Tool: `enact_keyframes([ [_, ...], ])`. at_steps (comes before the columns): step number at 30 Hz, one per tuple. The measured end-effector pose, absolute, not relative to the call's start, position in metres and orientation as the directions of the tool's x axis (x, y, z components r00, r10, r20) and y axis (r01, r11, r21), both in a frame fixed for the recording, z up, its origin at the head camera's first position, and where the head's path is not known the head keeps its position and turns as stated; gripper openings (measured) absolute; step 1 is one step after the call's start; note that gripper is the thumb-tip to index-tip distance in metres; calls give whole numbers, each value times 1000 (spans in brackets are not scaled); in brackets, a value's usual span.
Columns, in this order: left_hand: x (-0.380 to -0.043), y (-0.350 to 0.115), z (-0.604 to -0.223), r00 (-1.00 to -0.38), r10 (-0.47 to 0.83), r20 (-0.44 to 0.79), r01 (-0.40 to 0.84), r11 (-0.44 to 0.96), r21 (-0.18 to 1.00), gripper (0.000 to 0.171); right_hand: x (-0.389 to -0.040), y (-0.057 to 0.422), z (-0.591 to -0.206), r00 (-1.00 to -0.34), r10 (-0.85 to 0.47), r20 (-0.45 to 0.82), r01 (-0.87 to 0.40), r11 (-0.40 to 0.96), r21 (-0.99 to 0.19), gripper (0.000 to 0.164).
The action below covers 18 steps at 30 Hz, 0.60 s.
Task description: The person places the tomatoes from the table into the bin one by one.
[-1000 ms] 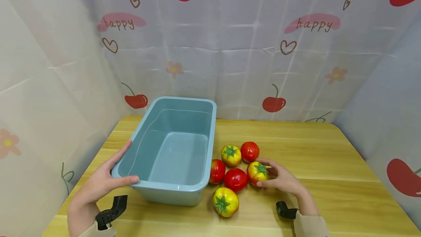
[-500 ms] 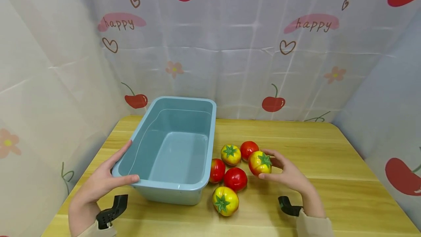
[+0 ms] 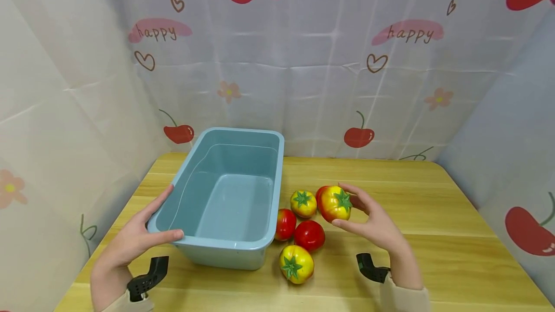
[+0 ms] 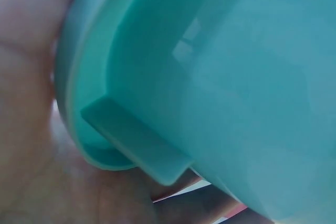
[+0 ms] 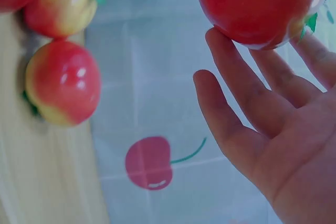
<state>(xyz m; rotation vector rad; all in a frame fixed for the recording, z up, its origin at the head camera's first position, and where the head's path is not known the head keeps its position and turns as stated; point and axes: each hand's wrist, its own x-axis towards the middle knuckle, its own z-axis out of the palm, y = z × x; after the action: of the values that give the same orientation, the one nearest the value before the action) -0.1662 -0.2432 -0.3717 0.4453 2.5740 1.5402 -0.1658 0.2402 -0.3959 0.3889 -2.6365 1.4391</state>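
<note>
My left hand (image 3: 130,240) grips the near left corner of a light blue plastic bin (image 3: 217,244), thumb over the rim and fingers along the outer side. The left wrist view shows the bin's outer wall (image 4: 252,93) and the underside of its rim close up. My right hand (image 3: 377,223) holds a yellow and red toy tomato (image 3: 336,204) with a green star-shaped leaf, raised over the table between thumb and fingertips. In the right wrist view, fingers (image 5: 236,85) touch this tomato's red side. It partly covers a red tomato (image 3: 321,194) behind it.
Several other tomatoes lie right of the bin: a yellow one (image 3: 303,203), a red one (image 3: 285,224) against the bin, another red one (image 3: 310,235), and a yellow one (image 3: 297,264) in front. A printed curtain (image 3: 312,85) hangs behind the wooden table (image 3: 433,215).
My right hand has lifted the yellow and red tomato off the table, first a little to the right, then up and back left. The left hand stays on the bin.
</note>
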Motion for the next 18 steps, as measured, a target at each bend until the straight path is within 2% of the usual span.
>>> enact_keyframes([
  [11, -166, -243, -373, -950, 308, 55, 188, 423, 886, 91, -165, 203, -379, -916, -109, 385, -395, 400, -827, 74],
  [18, -166, -243, -372, -950, 309, 52, 188, 429, 884, 90, -164, 176, -371, -901, -69, 428, -429, 276, -860, 72],
])
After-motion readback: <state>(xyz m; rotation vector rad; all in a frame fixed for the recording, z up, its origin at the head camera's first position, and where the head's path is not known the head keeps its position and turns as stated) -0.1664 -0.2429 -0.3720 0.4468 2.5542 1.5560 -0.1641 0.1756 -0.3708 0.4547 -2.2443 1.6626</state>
